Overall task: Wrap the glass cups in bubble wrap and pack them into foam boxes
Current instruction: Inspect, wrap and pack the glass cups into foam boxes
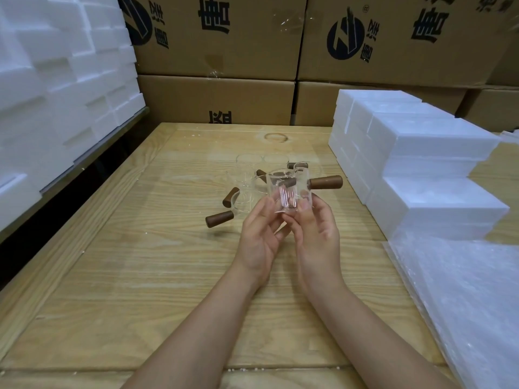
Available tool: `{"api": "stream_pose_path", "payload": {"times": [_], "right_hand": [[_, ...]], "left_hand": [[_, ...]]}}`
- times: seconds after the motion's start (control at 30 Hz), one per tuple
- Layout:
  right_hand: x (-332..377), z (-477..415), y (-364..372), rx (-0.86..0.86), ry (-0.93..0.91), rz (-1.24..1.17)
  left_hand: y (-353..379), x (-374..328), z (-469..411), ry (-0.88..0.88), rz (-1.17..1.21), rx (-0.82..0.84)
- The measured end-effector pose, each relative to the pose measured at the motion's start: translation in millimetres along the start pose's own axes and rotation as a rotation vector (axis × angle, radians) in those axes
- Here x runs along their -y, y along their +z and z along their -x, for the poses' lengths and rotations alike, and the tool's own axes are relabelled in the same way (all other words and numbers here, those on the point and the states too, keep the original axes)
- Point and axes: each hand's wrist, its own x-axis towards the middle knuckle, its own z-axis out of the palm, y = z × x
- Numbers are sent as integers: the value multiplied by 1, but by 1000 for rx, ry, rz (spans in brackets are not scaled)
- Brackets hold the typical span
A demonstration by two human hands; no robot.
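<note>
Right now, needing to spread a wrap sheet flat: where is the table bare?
Bare wood: the near-left table, from its left edge to the left hand, and the far strip between the loose cups and the cardboard boxes. Crowded: the right side, with foam boxes and bubble wrap.

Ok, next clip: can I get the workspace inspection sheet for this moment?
Surface: wooden table, pale planks.
Job's things: glass cup with a wooden handle, held above the table; other cups clustered behind it, unwrapped; bubble wrap lying at the right edge; foam boxes stacked at the right.
Clutter: white crumbs near the front edge; ring mark at the back.
Grippers: left hand and right hand both pinch the glass cup near its base.
Cables: nothing seen.
Surroundings: cardboard boxes stacked behind the table; foam pieces piled at the left.
</note>
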Motion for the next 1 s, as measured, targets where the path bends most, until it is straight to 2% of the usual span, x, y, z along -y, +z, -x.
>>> {"api": "stream_pose_path", "payload": {"times": [0.17,0.33,0.47,0.67,1.0], "right_hand": [[1,0,0,13,-1,49],[2,1,-2,-132,-87,104],[6,1,-1,-38,-208,224],[5,-1,-3,-4,-206,185],[6,-6,-5,-45,-126,88]], "left_hand": [[-1,-1,0,33,-17,-3],[-1,-1,0,60,31,-55],[1,0,1,94,-27,-55],[5,0,2,113,-39,-18],[5,-2,2,86,-35,19]]}}
